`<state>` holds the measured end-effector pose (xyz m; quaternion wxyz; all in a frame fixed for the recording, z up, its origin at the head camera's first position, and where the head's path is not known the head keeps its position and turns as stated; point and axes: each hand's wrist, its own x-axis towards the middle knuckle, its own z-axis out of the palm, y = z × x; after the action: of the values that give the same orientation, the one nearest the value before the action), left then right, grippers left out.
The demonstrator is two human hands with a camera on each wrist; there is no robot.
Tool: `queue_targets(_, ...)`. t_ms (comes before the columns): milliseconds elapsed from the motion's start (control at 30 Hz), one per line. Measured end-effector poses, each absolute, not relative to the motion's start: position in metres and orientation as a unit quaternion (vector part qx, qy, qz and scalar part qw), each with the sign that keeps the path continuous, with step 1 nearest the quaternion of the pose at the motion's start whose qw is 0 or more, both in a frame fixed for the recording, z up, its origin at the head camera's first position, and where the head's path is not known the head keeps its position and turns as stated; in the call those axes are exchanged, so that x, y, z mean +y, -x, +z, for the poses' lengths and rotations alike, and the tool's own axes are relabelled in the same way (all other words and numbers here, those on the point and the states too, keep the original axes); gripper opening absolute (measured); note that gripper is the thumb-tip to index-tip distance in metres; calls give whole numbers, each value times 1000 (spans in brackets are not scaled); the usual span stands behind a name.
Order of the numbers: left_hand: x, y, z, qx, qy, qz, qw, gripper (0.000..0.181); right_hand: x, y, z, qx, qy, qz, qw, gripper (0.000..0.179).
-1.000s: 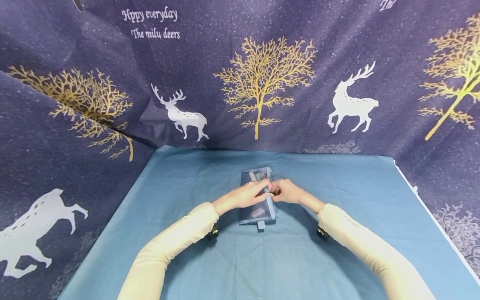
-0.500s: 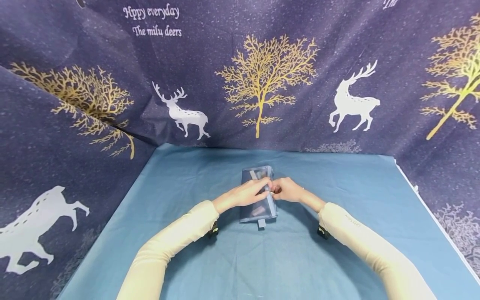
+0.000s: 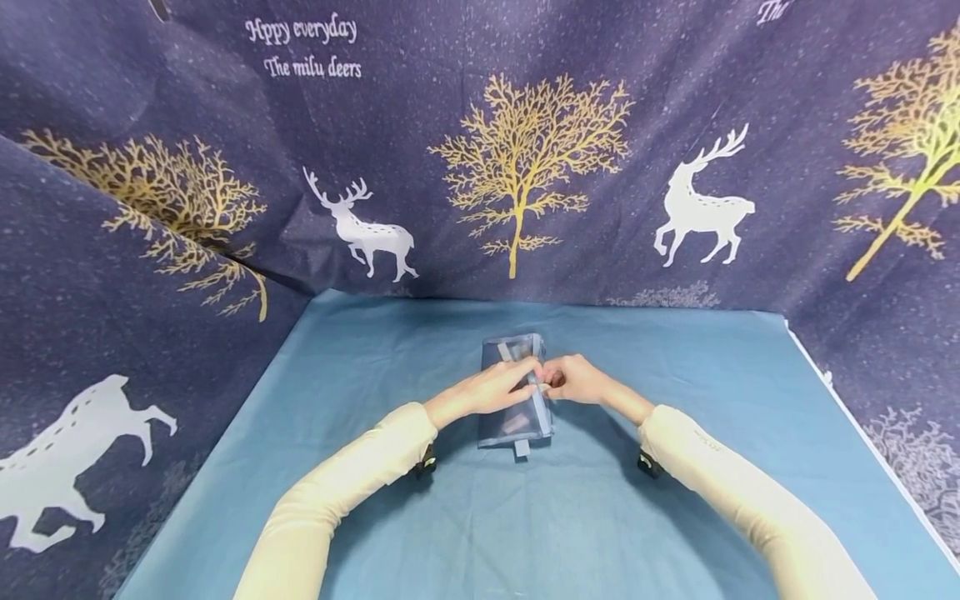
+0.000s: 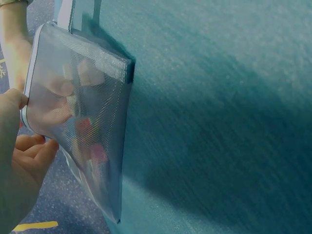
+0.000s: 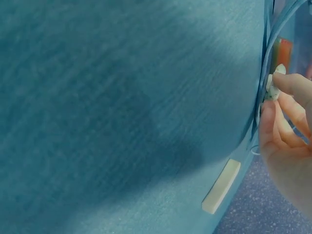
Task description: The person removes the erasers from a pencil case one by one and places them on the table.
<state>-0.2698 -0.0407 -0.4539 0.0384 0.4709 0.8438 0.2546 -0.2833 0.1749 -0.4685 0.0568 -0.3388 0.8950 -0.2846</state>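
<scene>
A blue-grey mesh zipper pouch (image 3: 517, 429) lies on the cloth in front of me, a light tab at its near end. My left hand (image 3: 495, 386) reaches across it, thumb and fingers pinching the edge of its opening. From the other side my right hand (image 3: 577, 381) meets that opening. In the right wrist view, its thumb and fingers pinch a small whitish piece (image 5: 277, 87) with a worn-looking rim. Through the mesh, the left wrist view shows the right fingertips inside the pouch, above pink-and-red blocks (image 4: 99, 153) and a pale block (image 4: 90, 73).
A cream, eraser-like bar (image 5: 222, 186) lies on the blue cloth (image 3: 465, 525) beside the right hand. An orange-and-green block (image 5: 282, 53) shows at the pouch opening. A dark curtain (image 3: 585, 217) printed with deer and trees stands behind the table.
Both hands stay at the pouch's opening with almost the same grip; the right fingers shift only slightly. The pouch keeps its place on the cloth.
</scene>
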Motion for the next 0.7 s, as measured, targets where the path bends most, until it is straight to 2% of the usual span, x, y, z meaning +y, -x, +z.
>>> queue_targets(367, -40, 270, -452, 847, -470, 248, 38, 26, 177, 284, -468, 897, 336, -284, 51, 10)
queue_targets(700, -40, 271, -453, 850, -468, 241, 35, 24, 182, 286, -469, 895, 322, -302, 70, 12)
